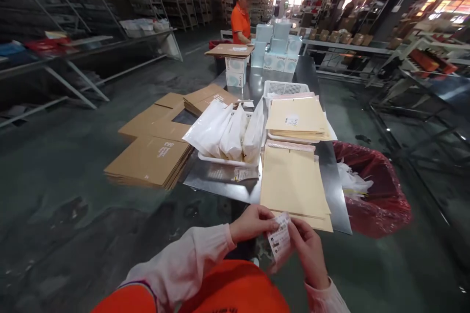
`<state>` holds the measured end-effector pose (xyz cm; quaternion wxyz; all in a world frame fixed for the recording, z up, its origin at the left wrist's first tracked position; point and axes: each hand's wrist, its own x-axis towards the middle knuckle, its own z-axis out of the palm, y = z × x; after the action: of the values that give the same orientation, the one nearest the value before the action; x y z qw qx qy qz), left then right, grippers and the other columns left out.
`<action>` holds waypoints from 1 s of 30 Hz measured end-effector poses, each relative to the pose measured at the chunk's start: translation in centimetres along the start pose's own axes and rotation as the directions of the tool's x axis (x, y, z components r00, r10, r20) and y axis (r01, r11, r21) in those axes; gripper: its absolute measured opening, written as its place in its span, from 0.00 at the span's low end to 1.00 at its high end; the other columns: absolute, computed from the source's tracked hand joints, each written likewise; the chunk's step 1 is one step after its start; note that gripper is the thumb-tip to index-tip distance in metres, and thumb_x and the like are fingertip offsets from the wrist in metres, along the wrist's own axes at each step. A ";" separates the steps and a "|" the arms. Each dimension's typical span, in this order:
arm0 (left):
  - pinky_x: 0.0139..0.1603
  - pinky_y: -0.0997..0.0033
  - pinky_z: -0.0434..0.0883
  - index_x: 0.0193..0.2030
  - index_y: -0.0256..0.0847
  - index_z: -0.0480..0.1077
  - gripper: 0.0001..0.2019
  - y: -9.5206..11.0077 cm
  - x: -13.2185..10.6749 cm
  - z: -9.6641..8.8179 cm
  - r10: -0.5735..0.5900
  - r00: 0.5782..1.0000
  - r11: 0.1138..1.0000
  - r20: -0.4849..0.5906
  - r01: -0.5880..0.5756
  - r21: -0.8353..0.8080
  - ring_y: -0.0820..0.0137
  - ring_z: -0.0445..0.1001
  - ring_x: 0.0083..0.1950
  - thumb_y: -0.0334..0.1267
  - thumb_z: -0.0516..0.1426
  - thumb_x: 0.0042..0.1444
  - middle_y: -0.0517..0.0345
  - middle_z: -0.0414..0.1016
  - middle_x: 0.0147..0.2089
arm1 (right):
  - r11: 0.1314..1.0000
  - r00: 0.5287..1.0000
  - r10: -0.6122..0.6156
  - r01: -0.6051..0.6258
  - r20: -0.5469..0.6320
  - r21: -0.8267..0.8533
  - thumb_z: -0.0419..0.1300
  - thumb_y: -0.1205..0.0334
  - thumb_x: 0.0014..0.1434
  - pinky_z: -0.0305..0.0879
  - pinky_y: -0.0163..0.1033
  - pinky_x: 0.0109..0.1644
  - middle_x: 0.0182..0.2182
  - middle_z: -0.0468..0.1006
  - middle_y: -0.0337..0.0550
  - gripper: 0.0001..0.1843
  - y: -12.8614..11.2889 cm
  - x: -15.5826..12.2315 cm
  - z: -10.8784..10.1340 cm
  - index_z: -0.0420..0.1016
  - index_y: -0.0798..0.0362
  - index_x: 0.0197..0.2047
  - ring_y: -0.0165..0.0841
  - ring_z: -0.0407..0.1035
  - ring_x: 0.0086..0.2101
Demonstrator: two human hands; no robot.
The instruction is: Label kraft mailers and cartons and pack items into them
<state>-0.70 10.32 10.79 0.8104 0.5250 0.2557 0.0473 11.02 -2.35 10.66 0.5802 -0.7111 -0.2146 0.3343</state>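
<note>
Pinching the label [280,242], our left fingers [270,225] and right fingers [296,237] have it lengthwise toward us, off the desk's [340,208] near edge.

The left arm [172,259] is reached forward from the lower left, and it is covered by a pale sleeve [207,244] nearly to the hand. The left hand [253,225] is closed in a pinch, with the index finger bent and the thumb pointed to the right. Just beside, the right hand [310,247] is turned inward, also pinched, its thumb directed up and left. Of the right arm [325,296], only a short part is seen.
</note>
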 end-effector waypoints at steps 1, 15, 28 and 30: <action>0.27 0.74 0.62 0.27 0.32 0.77 0.21 0.5 -0.3 -0.4 -0.010 0.999 1.000 0.038 0.010 -0.004 0.75 0.66 0.23 0.51 0.70 0.35 0.59 0.72 0.21 | 1.000 0.998 0.015 -0.016 0.054 0.013 0.67 0.39 0.43 0.72 0.42 0.32 0.29 0.81 0.50 0.27 -0.2 -0.3 -0.2 0.79 0.55 0.34 0.40 0.74 0.29; 0.29 0.73 0.61 0.22 0.36 0.76 0.05 3.9 -0.1 -3.1 -0.213 0.933 0.974 0.288 0.178 0.143 0.74 0.67 0.25 0.36 0.62 0.38 0.59 0.72 0.20 | 0.976 0.963 -0.029 0.084 0.266 -0.199 0.62 0.45 0.52 0.62 0.35 0.24 0.19 0.75 0.43 0.20 -2.4 -0.9 1.1 0.75 0.55 0.23 0.32 0.66 0.21; 0.25 0.74 0.65 0.26 0.37 0.71 0.07 1.1 4.0 -5.0 -0.335 0.813 0.833 0.477 0.492 -0.253 0.72 0.68 0.22 0.35 0.63 0.39 0.60 0.69 0.20 | 0.668 0.741 -0.640 0.667 0.203 -0.330 0.63 0.65 0.55 0.75 0.39 0.41 0.35 0.79 0.45 0.05 -3.1 1.2 0.8 0.79 0.47 0.30 0.36 0.75 0.39; 0.23 0.77 0.62 0.35 0.39 0.74 0.13 0.8 4.5 -5.0 -0.195 0.914 0.940 0.355 0.277 -0.198 0.76 0.66 0.21 0.34 0.66 0.38 0.61 0.72 0.26 | 0.759 0.817 -0.565 0.569 0.113 -0.318 0.64 0.63 0.55 0.75 0.38 0.36 0.32 0.77 0.45 0.04 -2.6 1.8 0.6 0.77 0.48 0.28 0.36 0.74 0.34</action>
<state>1.01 16.37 8.21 0.8997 0.3867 0.1705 -0.1091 12.01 -0.08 12.65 0.5223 -0.6995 -0.4763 0.1049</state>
